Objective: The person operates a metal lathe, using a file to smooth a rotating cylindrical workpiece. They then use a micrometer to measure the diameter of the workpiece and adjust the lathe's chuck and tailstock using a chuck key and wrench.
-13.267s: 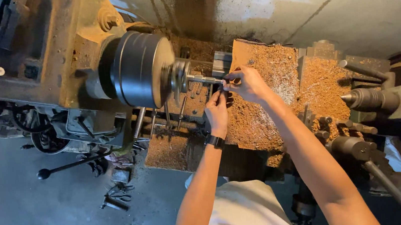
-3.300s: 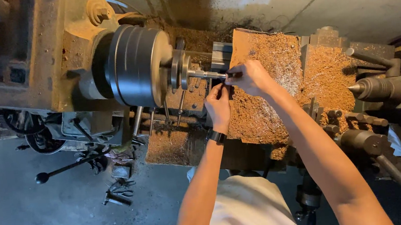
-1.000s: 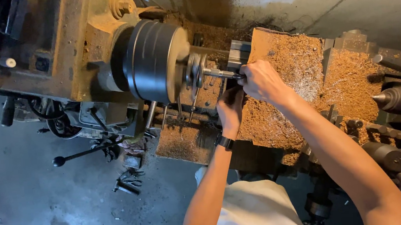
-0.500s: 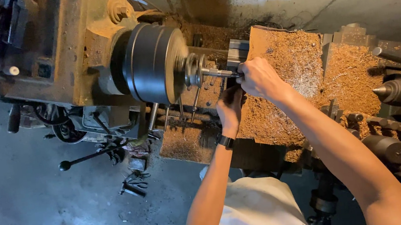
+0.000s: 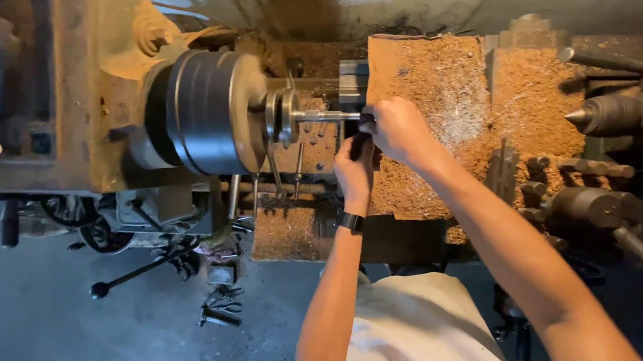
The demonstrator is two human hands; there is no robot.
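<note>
Clearly both hands are working right at the nose of an old, rusty lathe (image 5: 80, 111), and that closeness is where the trouble lies. The right hand (image 5: 400, 127) is curled shut around the outer end of a thin metal rod (image 5: 326, 115) that sticks out sideways from the big dark chuck (image 5: 209, 113), while the left hand (image 5: 354, 170), with a black watch (image 5: 351, 221) on the wrist, comes up from below with its fingers pressed together against something dark just under the rod's end; what that dark thing is I cannot tell. The rod itself sits between the chuck and the two hands, in front of a tray (image 5: 439, 78) heaped with brown shavings. Whether the chuck is turning cannot be read from a single view, but if it is, or if it starts, the fingers sit close enough to the small collar (image 5: 282, 116) and the rod to be caught or pulled in, and the watch strap could snag as well. A loosely held rod might whip or slip out of the chuck. Sharp shavings lie just beside the bare forearms and could cut skin if an arm drags across them. To the right, the pointed steel centre (image 5: 604, 114) faces the right arm, so a sudden jerk backward could drive the elbow or forearm toward that tip.
</note>
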